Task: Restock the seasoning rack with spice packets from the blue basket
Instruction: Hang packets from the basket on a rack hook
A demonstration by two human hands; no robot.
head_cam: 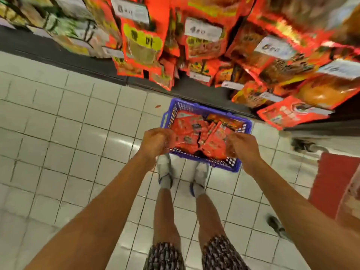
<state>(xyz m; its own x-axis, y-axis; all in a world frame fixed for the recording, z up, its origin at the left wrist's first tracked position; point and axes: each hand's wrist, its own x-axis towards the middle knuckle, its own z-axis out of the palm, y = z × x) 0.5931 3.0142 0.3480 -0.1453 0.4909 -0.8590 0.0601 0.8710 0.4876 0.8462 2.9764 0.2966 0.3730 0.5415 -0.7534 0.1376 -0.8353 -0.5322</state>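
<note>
A blue plastic basket (236, 168) stands on the tiled floor just ahead of my feet, filled with red spice packets (187, 125). My left hand (155, 142) grips the left edge of a bunch of red packets (191, 142) held over the basket. The bunch's right edge is gripped by my right hand (242, 147). Above and behind, the seasoning rack (202, 41) hangs full of red and orange packets with white price tags.
The rack's dark base (58, 55) runs along the floor behind the basket. A red mat (335, 182) lies at the right. Another person's shoes (303, 145) show at the right edge. White floor tiles (68, 143) spread to the left.
</note>
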